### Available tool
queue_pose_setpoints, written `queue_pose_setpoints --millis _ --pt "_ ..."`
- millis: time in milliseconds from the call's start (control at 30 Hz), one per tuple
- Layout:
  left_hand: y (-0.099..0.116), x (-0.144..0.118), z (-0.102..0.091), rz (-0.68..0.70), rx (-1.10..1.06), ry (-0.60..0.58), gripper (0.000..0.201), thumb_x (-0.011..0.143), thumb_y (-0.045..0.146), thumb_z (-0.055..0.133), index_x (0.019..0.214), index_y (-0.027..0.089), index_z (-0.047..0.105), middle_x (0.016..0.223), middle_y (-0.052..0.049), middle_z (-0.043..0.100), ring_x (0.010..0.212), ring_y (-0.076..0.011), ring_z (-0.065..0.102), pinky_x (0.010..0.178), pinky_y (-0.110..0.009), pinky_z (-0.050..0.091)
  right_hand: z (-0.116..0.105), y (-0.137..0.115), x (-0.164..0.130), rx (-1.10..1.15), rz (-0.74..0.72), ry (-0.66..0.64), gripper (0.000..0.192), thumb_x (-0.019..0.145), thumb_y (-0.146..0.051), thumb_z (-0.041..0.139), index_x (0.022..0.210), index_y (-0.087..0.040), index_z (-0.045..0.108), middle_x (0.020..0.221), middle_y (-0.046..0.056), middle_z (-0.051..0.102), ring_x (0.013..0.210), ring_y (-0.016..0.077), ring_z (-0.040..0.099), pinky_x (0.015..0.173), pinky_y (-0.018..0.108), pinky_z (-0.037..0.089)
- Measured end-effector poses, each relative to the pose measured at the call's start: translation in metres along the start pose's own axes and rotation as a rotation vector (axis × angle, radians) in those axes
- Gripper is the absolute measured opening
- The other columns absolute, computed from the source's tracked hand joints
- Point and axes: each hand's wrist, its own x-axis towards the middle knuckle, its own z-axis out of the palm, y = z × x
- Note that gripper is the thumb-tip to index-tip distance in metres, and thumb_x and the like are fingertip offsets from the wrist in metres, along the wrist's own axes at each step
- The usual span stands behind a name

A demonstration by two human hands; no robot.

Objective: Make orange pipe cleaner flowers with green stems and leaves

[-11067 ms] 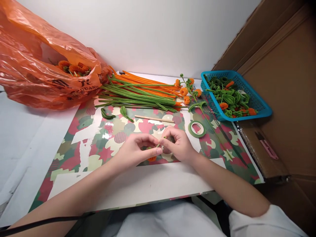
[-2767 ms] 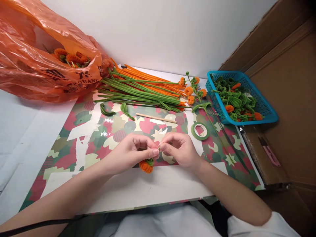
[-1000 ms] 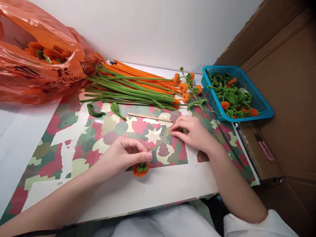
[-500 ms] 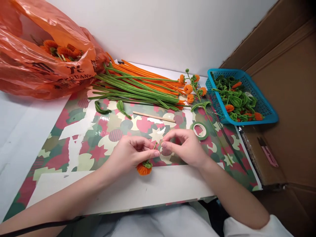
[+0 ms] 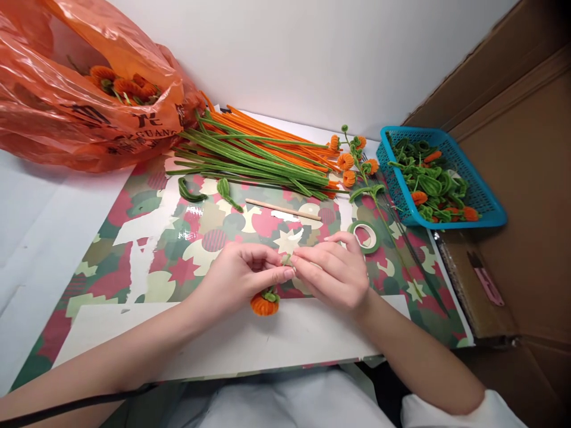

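Observation:
My left hand (image 5: 243,273) pinches the green stem of a small orange pipe-cleaner pumpkin (image 5: 264,304), which hangs below the fingers. A small pale green strip (image 5: 286,260), looking like tape, shows at the stem's tip between both hands. My right hand (image 5: 334,270) has thumb and fingertips closed together on that strip, right beside the left fingertips. Past the right hand lies a roll of green tape (image 5: 375,238). A thin wooden stick (image 5: 283,209) and two green pipe-cleaner leaves, one curled (image 5: 191,191) and one looped (image 5: 228,195), lie beyond the hands.
Green pipe cleaners (image 5: 263,165) and orange ones (image 5: 267,129) lie bundled at the back. A red plastic bag (image 5: 89,128) with orange pumpkins stands left. At right are a finished pumpkin branch (image 5: 368,169), a blue basket (image 5: 482,193) of green pieces, and a pink-handled tool (image 5: 488,285).
The right-hand fingers have swung in toward the left fingertips and now lie more stretched along the strip. The left hand keeps its pinch on the pumpkin's stem. The view has shifted slightly.

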Motion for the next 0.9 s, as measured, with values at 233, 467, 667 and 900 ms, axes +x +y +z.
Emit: queue_pose_setpoints --millis 233,467,667,900 --pt "0.003 -0.002 -0.002 0.001 -0.031 -0.033 0.026 0.077 0.037 0.068 0.066 0.014 0.066 0.055 0.001 0.058 0.05 -0.0088 0.05 0.044 -0.018 0.041 0.0 0.001 0.002 0.091 0.077 -0.026 0.014 0.09 -0.025 0.057 0.09 -0.032 0.068 0.088 0.0 0.074 0.071 0.0164 0.063 0.073 0.037 0.039" --pt "0.0 -0.004 -0.004 0.074 0.009 -0.048 0.03 0.084 0.041 0.061 0.07 0.014 0.064 0.062 -0.001 0.06 0.054 -0.0104 0.053 0.048 -0.02 0.044 0.0 -0.008 0.009 0.383 0.217 0.098 0.018 0.082 -0.028 0.061 0.098 -0.025 0.068 0.087 0.004 0.072 0.074 0.019 0.065 0.073 0.037 0.047" --pt "0.002 -0.006 -0.006 0.215 0.151 -0.064 0.026 0.086 0.033 0.06 0.067 0.015 0.065 0.058 0.001 0.057 0.048 -0.0069 0.048 0.044 -0.017 0.038 0.002 -0.005 0.013 0.753 0.326 -0.039 0.011 0.081 -0.027 0.07 0.092 -0.023 0.071 0.086 0.004 0.073 0.077 0.016 0.066 0.068 0.03 0.054" --pt "0.002 -0.006 -0.012 0.073 0.077 -0.236 0.031 0.085 0.039 0.062 0.066 0.015 0.062 0.058 0.002 0.054 0.044 -0.0076 0.051 0.041 -0.018 0.039 0.001 0.001 0.014 0.883 0.293 -0.067 0.004 0.081 -0.018 0.071 0.082 -0.022 0.071 0.078 0.002 0.07 0.073 0.0139 0.064 0.064 0.027 0.052"
